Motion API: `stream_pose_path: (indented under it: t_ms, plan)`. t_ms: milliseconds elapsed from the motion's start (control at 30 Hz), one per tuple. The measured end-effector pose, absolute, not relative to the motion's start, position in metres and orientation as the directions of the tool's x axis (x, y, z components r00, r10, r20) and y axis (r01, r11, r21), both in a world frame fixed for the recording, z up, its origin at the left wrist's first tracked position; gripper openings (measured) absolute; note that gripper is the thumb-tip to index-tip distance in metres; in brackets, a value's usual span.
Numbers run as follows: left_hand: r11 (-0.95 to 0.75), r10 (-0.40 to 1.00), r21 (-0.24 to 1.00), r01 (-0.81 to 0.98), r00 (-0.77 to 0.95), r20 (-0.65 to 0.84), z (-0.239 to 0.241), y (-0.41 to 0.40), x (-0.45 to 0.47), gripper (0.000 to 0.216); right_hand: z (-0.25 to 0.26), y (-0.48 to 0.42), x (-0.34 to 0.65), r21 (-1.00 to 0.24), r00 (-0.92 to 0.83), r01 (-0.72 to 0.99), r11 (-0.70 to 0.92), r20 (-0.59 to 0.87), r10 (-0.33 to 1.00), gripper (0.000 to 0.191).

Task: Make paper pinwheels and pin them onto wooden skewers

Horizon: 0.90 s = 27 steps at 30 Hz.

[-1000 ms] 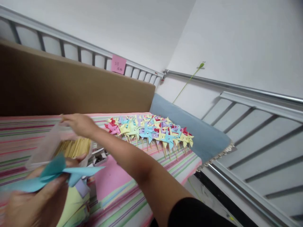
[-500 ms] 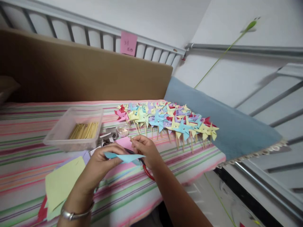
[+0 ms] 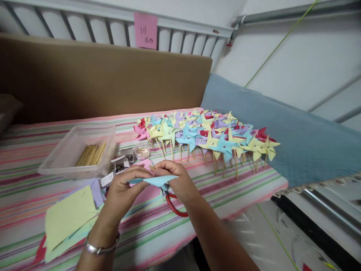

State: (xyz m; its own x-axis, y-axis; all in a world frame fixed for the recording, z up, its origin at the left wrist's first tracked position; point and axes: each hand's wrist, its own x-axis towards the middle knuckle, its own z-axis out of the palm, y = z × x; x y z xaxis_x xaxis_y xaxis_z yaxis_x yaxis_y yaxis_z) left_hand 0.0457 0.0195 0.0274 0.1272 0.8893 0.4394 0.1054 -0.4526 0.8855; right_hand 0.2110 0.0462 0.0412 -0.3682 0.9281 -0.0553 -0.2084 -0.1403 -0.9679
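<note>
The left hand (image 3: 128, 190) has its grip closed on a folded blue paper piece (image 3: 159, 181), pinched between thumb and fingers; the paper is above the bench (image 3: 158, 248), between the two hands, and its pointed end reaches across to the right hand (image 3: 175, 177); the right grip is pinched at the fingertips on a thin tan stick (image 3: 152, 168), of which only a short end shows; below that hand a red-handled tool (image 3: 176, 207) lies near a pink sheet (image 3: 147, 195), its working end hidden; a bracelet (image 3: 98, 248) circles the left wrist.

Beyond the hands, a clear tub (image 3: 69, 172) holds a bundle of sticks (image 3: 91, 155); to its right are small boxes of dark pieces (image 3: 122, 166) and a round clear container (image 3: 141, 151); left of the hands, a stack of coloured sheets (image 3: 70, 214) lies on the striped cloth, yellow on top; finished pinwheels (image 3: 188, 137) on sticks crowd the right side, before a brown board (image 3: 113, 84) and a blue cloth (image 3: 254, 120).
</note>
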Motion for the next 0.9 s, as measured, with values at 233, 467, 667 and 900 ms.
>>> stream_pose_path:
  t_ms: [233,467,667,900]
  plan:
    - [-0.572,0.819,0.805,0.159,0.061,0.570,0.031,0.014,0.053,0.016,0.047,0.040,0.217,-0.986,-0.375,-0.154,-0.066,-0.004,0.927,0.009]
    - [-0.615,0.775,0.749,0.246,0.012,0.632,0.035,0.011,0.049,0.017,0.057,0.034,0.211,-0.990,-0.327,-0.138,-0.002,0.043,0.944,0.006]
    - [-0.605,0.772,0.760,0.238,-0.057,0.632,0.034,0.011,0.048,0.017,0.056,0.035,0.210,-0.995,-0.323,-0.090,0.047,0.073,0.944,0.006]
    - [-0.580,0.787,0.777,0.246,-0.081,0.612,0.037,0.009,0.048,0.013,0.056,0.034,0.208,-0.995,-0.312,-0.096,0.039,0.067,0.948,0.005]
